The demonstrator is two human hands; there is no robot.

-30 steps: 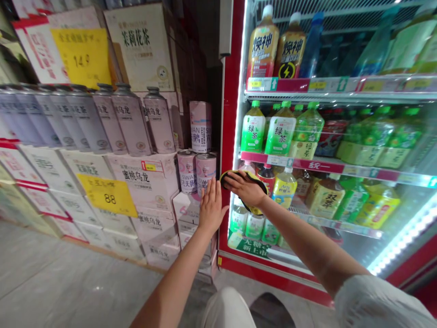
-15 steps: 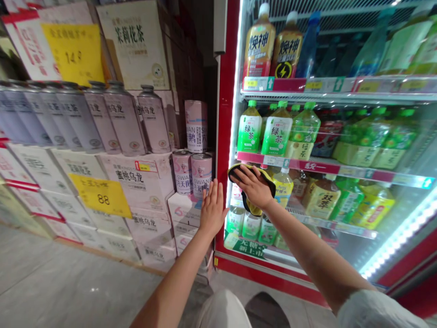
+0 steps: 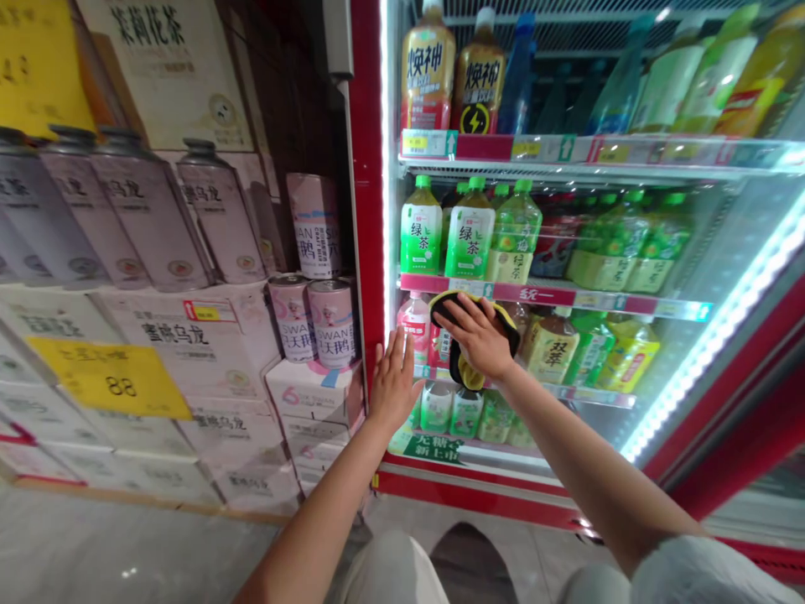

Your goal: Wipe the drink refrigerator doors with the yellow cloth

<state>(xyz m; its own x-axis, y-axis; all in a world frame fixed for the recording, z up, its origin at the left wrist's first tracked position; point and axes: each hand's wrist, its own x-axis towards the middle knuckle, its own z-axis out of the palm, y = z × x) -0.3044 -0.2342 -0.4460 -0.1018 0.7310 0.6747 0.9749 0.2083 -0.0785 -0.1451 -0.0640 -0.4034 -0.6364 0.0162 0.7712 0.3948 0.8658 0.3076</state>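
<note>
My right hand [image 3: 478, 338] lies flat over a yellow and black cloth [image 3: 469, 373], pressing it on the glass door of a lit drinks cooler [image 3: 490, 495]. Part of the cloth hangs below the palm and its edge shows around the fingers. My left hand [image 3: 395, 384] has its fingers stretched out at the left edge of the cooler, by the red frame, with nothing in it. Behind the glass, green tea bottles [image 3: 420, 228] stand on the shelf above my right hand, and a pink bottle [image 3: 413, 315] shows between the two hands.
Left of the cooler, pink cans [image 3: 331, 323] sit on white boxes [image 3: 308, 390]. Further left, tall metal bottles [image 3: 220, 214] stand on stacked cartons [image 3: 182, 335] with yellow price signs [image 3: 113, 382]. Grey floor [image 3: 157, 549] and my knees show below.
The view has turned right, so the cooler and boxes sit further left in the picture. My right hand and the cloth have moved right across the glass, away from my left hand.
</note>
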